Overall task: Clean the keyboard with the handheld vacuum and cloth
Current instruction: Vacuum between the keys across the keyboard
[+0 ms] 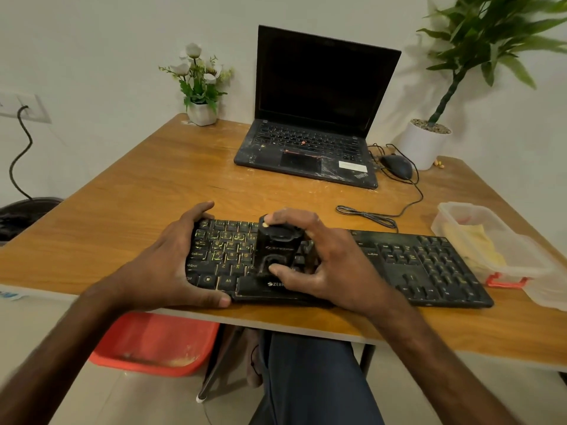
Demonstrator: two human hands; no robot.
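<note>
A plain white wall (pixel 92 41) backs the scuffed brown wooden worktop (pixel 153 179); pale beige floor tiles (pixel 138 400) lie below, evenly lit.

The keyboard (pixel 429 265) lies at the table's (pixel 147 185) near edge, laptop (pixel 306 148) behind it, container (pixel 518 253) just beside its right end.

Bare wooden table (pixel 129 185) open at left and centre of frame, laptop (pixel 306 154) blocking upper centre, flower pot (pixel 201 113) left of it, coiled cable (pixel 368 214) just above keyboard (pixel 429 265), plastic container (pixel 441 219) crowding right edge

Centre of keyboard (pixel 429 265) hidden by vacuum (pixel 277 250), plant (pixel 497 29) cropped (top), tub (pixel 443 220) contents unclear
</note>
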